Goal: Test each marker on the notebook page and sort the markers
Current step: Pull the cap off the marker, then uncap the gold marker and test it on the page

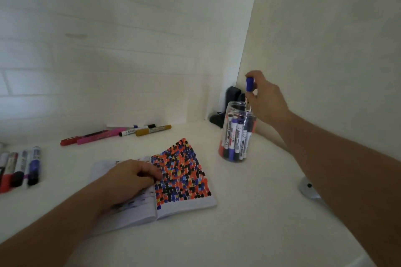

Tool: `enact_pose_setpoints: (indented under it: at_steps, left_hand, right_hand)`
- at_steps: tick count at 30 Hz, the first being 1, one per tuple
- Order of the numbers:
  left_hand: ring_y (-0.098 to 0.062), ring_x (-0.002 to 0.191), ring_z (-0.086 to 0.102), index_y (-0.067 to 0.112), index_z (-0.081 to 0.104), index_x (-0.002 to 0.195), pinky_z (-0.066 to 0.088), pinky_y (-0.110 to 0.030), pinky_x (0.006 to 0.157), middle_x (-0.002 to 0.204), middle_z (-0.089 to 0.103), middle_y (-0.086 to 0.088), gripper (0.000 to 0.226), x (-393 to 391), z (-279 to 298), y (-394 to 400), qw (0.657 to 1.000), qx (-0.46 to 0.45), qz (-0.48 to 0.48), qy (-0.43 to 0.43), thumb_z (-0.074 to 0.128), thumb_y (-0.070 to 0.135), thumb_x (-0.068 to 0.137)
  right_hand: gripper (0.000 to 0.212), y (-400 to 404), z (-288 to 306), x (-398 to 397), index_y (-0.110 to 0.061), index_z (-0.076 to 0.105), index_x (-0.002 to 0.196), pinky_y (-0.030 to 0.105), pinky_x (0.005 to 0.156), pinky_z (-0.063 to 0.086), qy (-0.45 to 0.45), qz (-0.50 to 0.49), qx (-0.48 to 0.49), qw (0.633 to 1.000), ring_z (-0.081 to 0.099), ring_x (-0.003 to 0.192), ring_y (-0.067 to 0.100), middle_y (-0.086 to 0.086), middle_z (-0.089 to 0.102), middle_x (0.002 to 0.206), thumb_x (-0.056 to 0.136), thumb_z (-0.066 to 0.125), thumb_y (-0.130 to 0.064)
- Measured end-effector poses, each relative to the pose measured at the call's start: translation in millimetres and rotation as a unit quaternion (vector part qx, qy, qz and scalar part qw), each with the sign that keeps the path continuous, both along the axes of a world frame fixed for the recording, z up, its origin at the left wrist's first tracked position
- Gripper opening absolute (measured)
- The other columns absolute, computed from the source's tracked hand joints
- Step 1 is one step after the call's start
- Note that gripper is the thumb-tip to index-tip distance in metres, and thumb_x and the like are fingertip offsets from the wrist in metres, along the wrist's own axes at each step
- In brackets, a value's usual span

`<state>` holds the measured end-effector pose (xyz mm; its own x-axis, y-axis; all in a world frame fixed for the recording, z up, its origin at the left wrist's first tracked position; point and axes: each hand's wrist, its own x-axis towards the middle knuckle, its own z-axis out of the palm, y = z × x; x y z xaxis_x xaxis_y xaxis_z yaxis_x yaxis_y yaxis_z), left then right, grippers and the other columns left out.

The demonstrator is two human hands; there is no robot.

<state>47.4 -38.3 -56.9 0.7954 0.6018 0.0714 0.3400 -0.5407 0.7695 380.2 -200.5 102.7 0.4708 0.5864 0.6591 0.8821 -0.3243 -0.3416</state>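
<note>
Blue-capped marker [249, 86]: upright, cap end up, lower end inside the mouth of the clear plastic jar [237, 134]. Right hand [265, 102] pinches it near the cap between thumb and fingertips, directly above the jar. Barrel below the cap partly hidden by the hand and the jar rim.

Jar: stands on the white desk [249, 212] near the back right corner, to the right of the notebook. Holds a bunch of whiteboard markers upright, with blue, black and red ends visible; exact count not readable.

Notebook [182, 182]: lies open on the desk, centre of view. Right page densely covered with short dabs in black, blue, orange-red and some yellow; bare strip along its lower edge. Left hand [132, 178] rests on the left page, fingers curled, tips pressing at the centre fold; it holds nothing.

Row of markers [19, 169] at the left edge of the desk: side by side, caps toward the viewer, black, red and blue; image blurred there.

Second group, thinner pens [115, 132], lies along the back wall: red, pink, a white one with black ends, a mustard-yellow one, touching or overlapping.

Dark object [230, 104] in the corner behind the jar; identity unclear. Grey round base [308, 187] on the desk at right, partly behind the right forearm.
</note>
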Motion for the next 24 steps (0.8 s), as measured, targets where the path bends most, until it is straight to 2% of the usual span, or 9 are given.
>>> enact_pose_setpoints:
  at_steps: [3,9,11,14,16,18,20,22,24]
  left_hand:
    - [0.012,0.103,0.062,0.047,0.078,0.093,0.044,-0.018,0.099,0.114,0.066,0.034,0.034,-1.6,-5.7,-2.3,0.997,0.072,0.002,0.003,0.065,0.017,0.097]
    - [0.007,0.102,0.061,0.051,0.073,0.091,0.042,-0.008,0.09,0.113,0.062,0.037,0.041,0.3,-2.9,-7.1,0.986,0.162,-0.023,0.005,0.061,0.011,0.094]
    - [0.009,0.11,0.051,0.052,0.071,0.097,0.034,-0.01,0.095,0.113,0.059,0.038,0.04,0.1,-5.4,-7.1,0.978,0.206,-0.023,0.012,0.06,0.014,0.095]
    - [0.005,0.116,0.045,0.057,0.066,0.097,0.036,-0.027,0.103,0.116,0.059,0.037,0.037,-1.0,-11.0,-2.2,0.975,0.219,-0.022,0.011,0.057,0.021,0.095]
    - [0.007,0.116,0.042,0.055,0.068,0.098,0.034,-0.027,0.102,0.115,0.058,0.038,0.038,-2.1,-10.3,-3.4,0.977,0.211,-0.02,0.012,0.058,0.019,0.097]
    - [0.008,0.115,0.041,0.051,0.071,0.1,0.033,-0.025,0.1,0.115,0.059,0.037,0.038,-1.1,-7.6,-5.3,0.979,0.204,-0.019,0.013,0.058,0.016,0.097]
    - [0.001,0.114,0.049,0.047,0.074,0.1,0.038,-0.021,0.098,0.116,0.062,0.033,0.037,-0.4,-4.9,-6.9,0.982,0.187,-0.016,0.013,0.059,0.014,0.096]
    - [-0.014,0.103,0.065,0.042,0.078,0.099,0.047,-0.01,0.082,0.114,0.066,0.029,0.036,-0.3,-4.9,-6.6,0.988,0.155,-0.014,0.006,0.06,0.011,0.095]
    - [-0.025,0.091,0.071,0.039,0.08,0.097,0.051,-0.012,0.073,0.111,0.069,0.026,0.037,-0.3,-6.9,-4.5,0.991,0.133,-0.012,-0.01,0.061,0.008,0.093]
  right_hand:
    - [0.036,2.5,-6.2,2.4,-0.025,0.044,0.134,0.05,0.075,0.057,-0.009,-0.009,-0.009,1.0,0.064,0.078,0.03,0.011,0.067,0.103,0.101,0.054,-0.013]
    - [0.032,6.5,0.2,14.6,-0.025,0.046,0.133,0.048,0.072,0.058,-0.008,-0.032,0.01,0.999,0.064,0.075,0.034,0.014,0.067,0.099,0.102,0.052,-0.022]
    - [0.026,8.1,-1.0,16.8,-0.026,0.048,0.126,0.046,0.075,0.057,0.001,-0.059,-0.044,0.997,0.063,0.079,0.033,0.012,0.067,0.095,0.101,0.052,-0.029]
    - [0.019,8.5,-14.6,21.4,-0.03,0.054,0.11,0.046,0.083,0.055,-0.006,-0.112,-0.113,0.987,0.062,0.086,0.031,0.008,0.069,0.094,0.099,0.05,-0.046]
    - [0.04,9.3,-18.8,21.8,-0.028,0.062,0.102,0.044,0.089,0.047,0.014,-0.127,-0.152,0.98,0.057,0.097,0.031,0.004,0.068,0.094,0.101,0.037,-0.059]
    - [0.047,7.3,-18.7,15.3,-0.028,0.057,0.113,0.045,0.086,0.038,-0.02,-0.148,-0.253,0.956,0.049,0.101,0.03,0.003,0.062,0.092,0.103,0.027,-0.062]
    - [0.033,5.5,-16.8,6.7,-0.035,0.04,0.128,0.045,0.083,0.036,-0.062,-0.142,-0.295,0.943,0.041,0.101,0.029,0.004,0.057,0.096,0.105,0.026,-0.055]
    - [0.041,3.9,-19.8,1.2,-0.031,0.055,0.121,0.045,0.083,0.034,-0.073,-0.129,-0.229,0.962,0.04,0.102,0.028,0.003,0.058,0.102,0.105,0.025,-0.054]
    - [0.044,6.0,-29.4,-11.2,-0.026,0.068,0.114,0.043,0.084,0.034,-0.101,-0.089,-0.048,0.99,0.044,0.108,0.031,0.004,0.059,0.112,0.105,0.031,-0.049]
